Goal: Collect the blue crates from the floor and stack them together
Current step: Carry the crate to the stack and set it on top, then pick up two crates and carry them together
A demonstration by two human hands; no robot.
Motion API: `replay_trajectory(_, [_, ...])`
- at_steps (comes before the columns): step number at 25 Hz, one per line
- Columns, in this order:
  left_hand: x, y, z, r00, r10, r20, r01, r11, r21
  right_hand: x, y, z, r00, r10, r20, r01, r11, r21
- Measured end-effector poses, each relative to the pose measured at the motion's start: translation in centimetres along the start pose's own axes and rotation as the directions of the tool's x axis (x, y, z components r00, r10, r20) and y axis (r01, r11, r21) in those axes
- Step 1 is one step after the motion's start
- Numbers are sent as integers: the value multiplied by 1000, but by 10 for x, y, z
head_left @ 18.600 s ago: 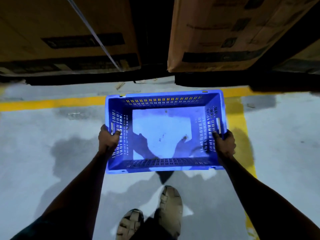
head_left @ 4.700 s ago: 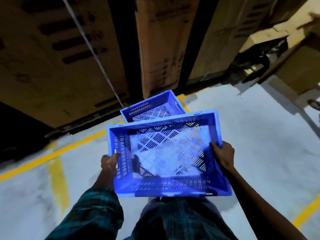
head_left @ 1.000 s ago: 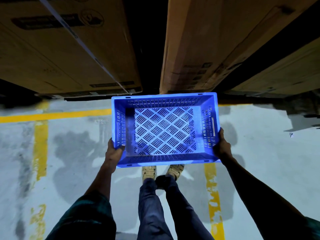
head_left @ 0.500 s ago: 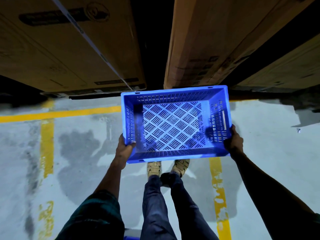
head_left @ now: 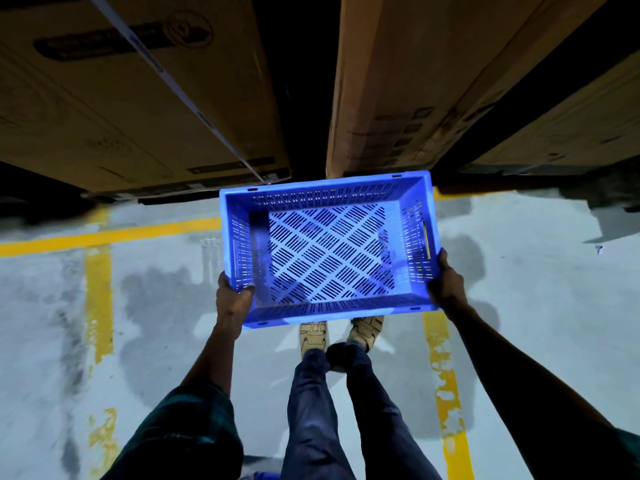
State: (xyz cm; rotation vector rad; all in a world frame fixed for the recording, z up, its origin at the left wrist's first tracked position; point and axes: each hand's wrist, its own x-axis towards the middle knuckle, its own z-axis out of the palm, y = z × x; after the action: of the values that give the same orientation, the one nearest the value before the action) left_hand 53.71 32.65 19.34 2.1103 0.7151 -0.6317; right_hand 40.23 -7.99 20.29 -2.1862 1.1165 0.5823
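A blue perforated crate (head_left: 329,251) with a slotted bottom hangs in front of me, open side up, above the floor. My left hand (head_left: 232,301) grips its near left corner, fingers curled over the rim. My right hand (head_left: 446,284) holds its right side near the front corner. The crate is empty. Below it my two feet show on the floor. A sliver of blue (head_left: 265,474) shows at the bottom edge behind my legs; what it is I cannot tell.
Tall cardboard boxes (head_left: 131,88) (head_left: 426,74) stand just beyond the crate with a dark gap between them. The grey concrete floor (head_left: 536,289) carries yellow painted lines (head_left: 104,235) (head_left: 445,386) and dark wet patches.
Over the last second the crate has stayed in both hands, held level, and has shifted slightly toward the boxes. My feet have stepped forward a little.
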Motion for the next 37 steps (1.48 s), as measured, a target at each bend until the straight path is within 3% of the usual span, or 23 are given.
replay_trajectory(5, [-3,3,0,999,16,37,-18,997,71,1,-9,2,1000,-1,27,2,999,-41])
replay_trajectory(14, [-48,5,2,994,109,10,-101,880,464,-24,-15,10,999,50,20,-49,998,-29])
replay_trajectory(19, [-100,22,6,954,215,210,-295,809,509,-98,-26,14,982,153,-114,-116,953,281])
replay_trajectory(22, [-140,41,14,838,300,456,-498,763,411,-166,-28,20,946,214,-242,-85,887,453])
replay_trajectory(28, [-233,46,20,428,304,851,-796,573,196,-313,10,55,849,397,-350,-55,724,688])
replay_trajectory(33, [-311,5,25,123,142,982,-929,366,63,-436,65,120,601,745,-290,-114,439,891])
replay_trajectory(37, [-372,-50,13,-101,-69,993,-984,155,-89,-537,73,194,367,927,-76,-78,112,991])
